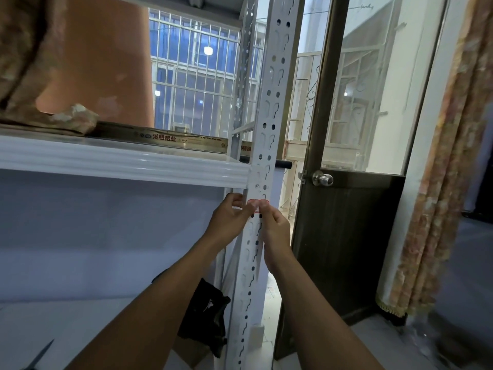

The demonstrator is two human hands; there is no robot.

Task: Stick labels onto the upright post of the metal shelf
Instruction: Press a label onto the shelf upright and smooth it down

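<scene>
A white perforated upright post (269, 116) of the metal shelf runs down the middle of the view. A small red-bordered white label (256, 203) lies against the post just below the white shelf beam (120, 162). My left hand (230, 218) pinches the label's left side with fingertips. My right hand (274, 231) holds its right side, thumb and forefinger on the label. Both forearms reach up from the bottom.
A dark door (344, 236) with a round silver knob (323, 179) stands open right of the post. A patterned curtain (440, 182) hangs at far right. An orange pot (106, 62) sits on the shelf above. A black bag (205, 311) lies on the lower shelf.
</scene>
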